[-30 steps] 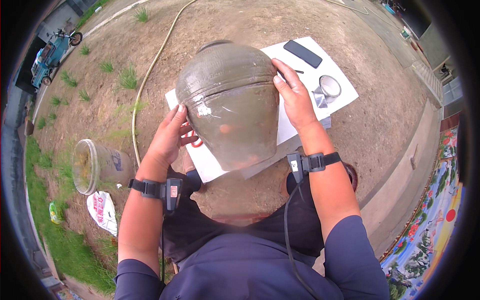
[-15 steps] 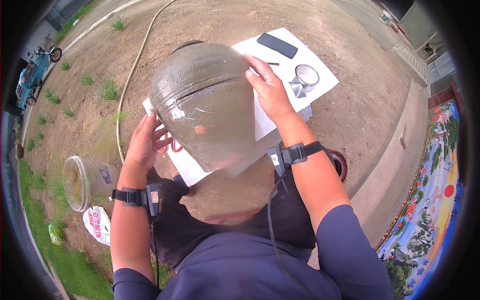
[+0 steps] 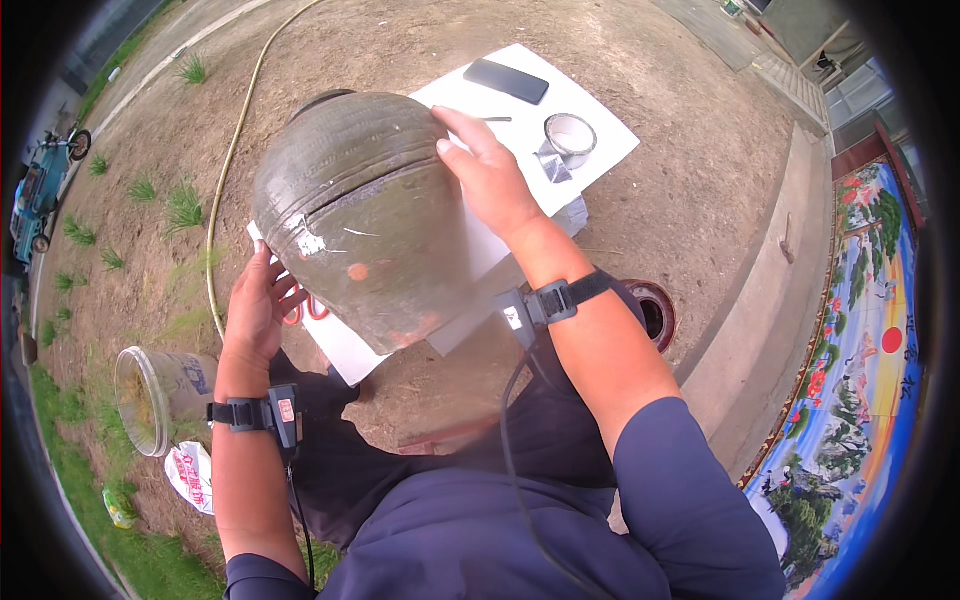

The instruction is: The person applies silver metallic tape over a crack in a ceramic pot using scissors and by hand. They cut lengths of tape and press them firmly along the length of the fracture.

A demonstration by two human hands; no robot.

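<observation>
Since the earlier frame it is mainly the view that has swung: jar, hands, bucket and board have all slid leftward together, and the hands keep much the same places on the clay.

The big brown-green jar [image 3: 365,225] tilts over the white board [image 3: 610,170], its dark rim away from the person, its narrow end near the board's close edge; I can't tell what bears it underneath. The right hand [image 3: 487,180] is half curled, fingers and thumb against its right shoulder. The left hand [image 3: 255,300], loosely bent, has its fingertips on the opposite side, so the two hold it between them. I'd call this steadying the jar; any further move calls for even pressure from both hands, as a smooth curve could slip.

On the board sit a phone [image 3: 506,81], a tape roll [image 3: 570,135] and red loops [image 3: 316,307]. Around it lies bare earth [image 3: 680,170], with a hose [image 3: 228,150] and a bucket [image 3: 185,390] leftward, a painted mural [image 3: 850,400] rightward.
</observation>
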